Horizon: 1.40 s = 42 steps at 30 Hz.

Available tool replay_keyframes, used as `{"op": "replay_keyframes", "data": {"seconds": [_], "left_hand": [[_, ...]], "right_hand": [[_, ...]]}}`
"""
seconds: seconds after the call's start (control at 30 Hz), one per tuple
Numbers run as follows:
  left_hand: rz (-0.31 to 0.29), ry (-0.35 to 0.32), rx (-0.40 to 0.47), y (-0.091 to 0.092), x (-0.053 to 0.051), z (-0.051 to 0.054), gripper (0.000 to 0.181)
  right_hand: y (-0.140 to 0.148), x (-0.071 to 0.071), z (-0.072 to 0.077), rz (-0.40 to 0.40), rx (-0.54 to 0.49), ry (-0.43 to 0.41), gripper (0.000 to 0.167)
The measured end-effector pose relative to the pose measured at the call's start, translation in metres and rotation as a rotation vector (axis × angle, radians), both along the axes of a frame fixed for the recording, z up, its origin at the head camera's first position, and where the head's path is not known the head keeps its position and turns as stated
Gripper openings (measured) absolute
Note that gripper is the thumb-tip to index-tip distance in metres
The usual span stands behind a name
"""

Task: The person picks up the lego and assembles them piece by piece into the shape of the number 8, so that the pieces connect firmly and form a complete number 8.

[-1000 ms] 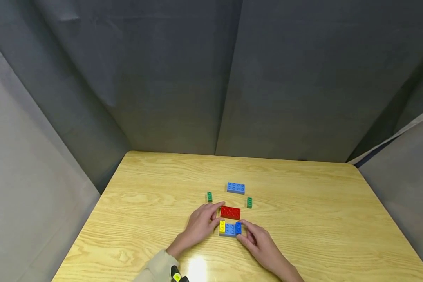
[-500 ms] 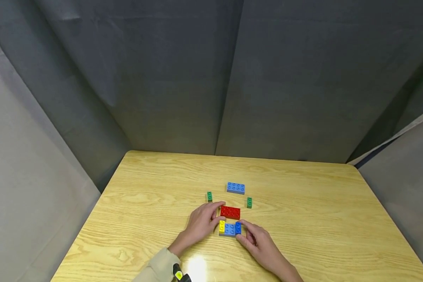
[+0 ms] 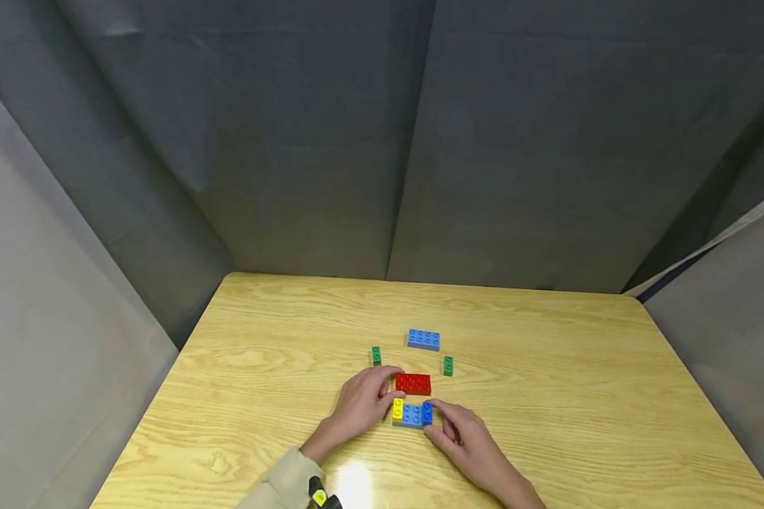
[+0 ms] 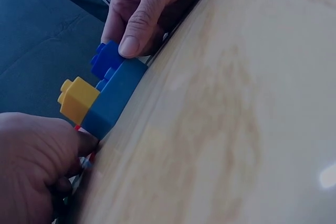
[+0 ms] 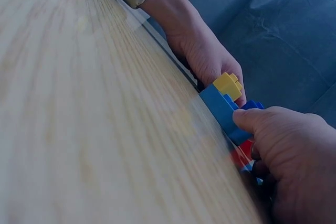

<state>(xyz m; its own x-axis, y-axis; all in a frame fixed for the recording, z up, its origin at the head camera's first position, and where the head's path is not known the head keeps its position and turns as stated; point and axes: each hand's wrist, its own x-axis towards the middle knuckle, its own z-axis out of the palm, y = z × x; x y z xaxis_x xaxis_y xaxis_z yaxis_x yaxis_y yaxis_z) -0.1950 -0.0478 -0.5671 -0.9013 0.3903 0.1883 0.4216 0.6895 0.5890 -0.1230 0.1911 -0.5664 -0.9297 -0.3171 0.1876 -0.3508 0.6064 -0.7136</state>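
Note:
My left hand (image 3: 361, 399) pinches the left end of a red building brick (image 3: 413, 384), thumb in front and index finger behind. Just nearer lies a light blue brick (image 3: 412, 416) with a small yellow brick (image 3: 397, 409) on its left end and a small dark blue brick (image 3: 427, 413) on its right end. The right hand (image 3: 474, 445) pinches that dark blue brick between thumb and index finger. In the left wrist view, the right thumb presses the dark blue brick's side, and the light blue brick (image 4: 118, 98) sits flat on the table. The red brick is mostly hidden in both wrist views.
Farther back on the wooden table (image 3: 547, 367) lies another light blue brick (image 3: 424, 339). Small green bricks stand on both sides, one left (image 3: 376, 355) and one right (image 3: 448, 365). Grey curtains (image 3: 305, 141) hang behind the table and at both sides.
The red brick has turned slightly and now lies straighter, with my left fingers still at its left end. The right hand stays on the dark blue brick.

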Motion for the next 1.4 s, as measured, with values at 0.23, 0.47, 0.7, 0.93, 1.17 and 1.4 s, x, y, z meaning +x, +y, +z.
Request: {"op": "replay_keyframes", "data": {"seconds": [0.23,0.47,0.7,0.93,1.17,1.4], "left_hand": [[-0.002,-0.002,0.014,-0.003,0.001,0.0,0.037],[0.007,-0.003,0.038,-0.004,0.001,0.001,0.034],[0.006,0.001,0.068,-0.004,0.001,0.002,0.035],[-0.011,-0.031,0.103,-0.006,0.0,0.002,0.034],[-0.015,-0.059,0.135,-0.009,0.0,0.003,0.036],[-0.02,-0.09,0.155,-0.011,0.0,0.005,0.036]], "right_hand": [[-0.002,0.003,0.0,-0.058,0.073,0.064,0.045],[-0.002,0.001,0.001,-0.068,0.082,0.094,0.042],[-0.002,0.001,0.001,-0.075,0.078,0.059,0.042],[-0.002,0.001,0.001,-0.087,0.088,0.042,0.042],[-0.004,-0.001,0.001,-0.068,0.107,0.074,0.041],[-0.004,-0.002,0.001,-0.059,0.122,0.086,0.042]]}}
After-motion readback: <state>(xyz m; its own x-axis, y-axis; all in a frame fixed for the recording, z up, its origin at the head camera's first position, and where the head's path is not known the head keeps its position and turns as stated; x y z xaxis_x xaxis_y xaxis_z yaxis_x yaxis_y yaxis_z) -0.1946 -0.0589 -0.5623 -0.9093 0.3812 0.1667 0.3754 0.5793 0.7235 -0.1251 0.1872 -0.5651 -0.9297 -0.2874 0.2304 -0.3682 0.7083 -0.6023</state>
